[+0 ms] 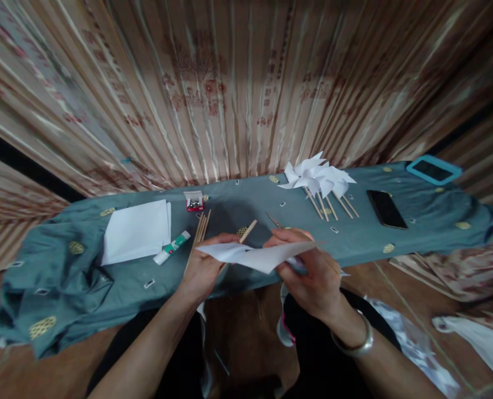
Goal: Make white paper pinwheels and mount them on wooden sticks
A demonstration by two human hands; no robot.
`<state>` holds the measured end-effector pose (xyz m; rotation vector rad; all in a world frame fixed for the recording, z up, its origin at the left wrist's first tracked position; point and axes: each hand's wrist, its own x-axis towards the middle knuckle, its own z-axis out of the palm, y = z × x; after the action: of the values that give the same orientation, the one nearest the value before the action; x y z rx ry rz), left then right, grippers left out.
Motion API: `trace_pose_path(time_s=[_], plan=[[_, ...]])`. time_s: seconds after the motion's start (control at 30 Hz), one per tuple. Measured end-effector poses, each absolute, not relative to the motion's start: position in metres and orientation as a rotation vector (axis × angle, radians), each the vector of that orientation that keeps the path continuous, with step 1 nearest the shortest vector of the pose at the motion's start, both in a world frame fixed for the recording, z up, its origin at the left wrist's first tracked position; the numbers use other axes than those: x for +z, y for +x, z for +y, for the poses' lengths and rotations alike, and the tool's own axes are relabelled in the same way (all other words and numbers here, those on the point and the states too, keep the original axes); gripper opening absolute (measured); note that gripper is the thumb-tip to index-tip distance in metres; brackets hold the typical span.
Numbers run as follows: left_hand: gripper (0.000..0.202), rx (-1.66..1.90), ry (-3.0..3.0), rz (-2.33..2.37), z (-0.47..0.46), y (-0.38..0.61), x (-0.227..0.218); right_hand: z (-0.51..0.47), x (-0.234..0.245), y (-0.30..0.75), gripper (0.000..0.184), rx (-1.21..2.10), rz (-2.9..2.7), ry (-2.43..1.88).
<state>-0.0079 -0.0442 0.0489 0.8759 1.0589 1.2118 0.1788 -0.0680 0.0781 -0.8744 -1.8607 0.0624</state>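
Both hands hold a folded white paper sheet [260,256] above the near edge of a low table draped in grey-blue cloth [105,288]. My left hand [203,269] is closed on the paper's left end together with a wooden stick [247,231] that pokes up past its fingers. My right hand [313,271] pinches the right part of the paper; a silver bangle sits on that wrist. Several finished white paper pinwheels [317,176] on sticks lie at the back right.
On the cloth lie a stack of white paper squares [136,230], a glue tube [171,247], loose wooden sticks [202,227], a small box of pins [194,201], a black phone [386,209] and a teal-cased tablet [433,169]. A patterned curtain hangs behind.
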Motion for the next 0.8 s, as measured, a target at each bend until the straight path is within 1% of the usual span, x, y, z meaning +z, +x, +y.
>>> trace_pose_path(time_s=[0.2, 0.37, 0.63, 0.8], plan=[[0.021, 1.135, 1.038, 1.073, -0.046, -0.013, 0.051, -0.068, 0.081, 0.173, 0.045, 0.044, -1.932, -0.846], [0.018, 1.084, 1.287, 1.082, -0.048, -0.018, 0.054, -0.07, 0.084, 0.172, 0.045, 0.027, -1.91, -0.876], [0.008, 1.091, 1.271, 1.057, -0.05, -0.017, 0.059, -0.075, 0.089, 0.175, 0.049, -0.009, -1.93, -0.869], [0.008, 1.069, 1.293, 1.053, -0.052, -0.017, 0.058, -0.073, 0.088, 0.177, 0.053, -0.03, -1.935, -0.868]])
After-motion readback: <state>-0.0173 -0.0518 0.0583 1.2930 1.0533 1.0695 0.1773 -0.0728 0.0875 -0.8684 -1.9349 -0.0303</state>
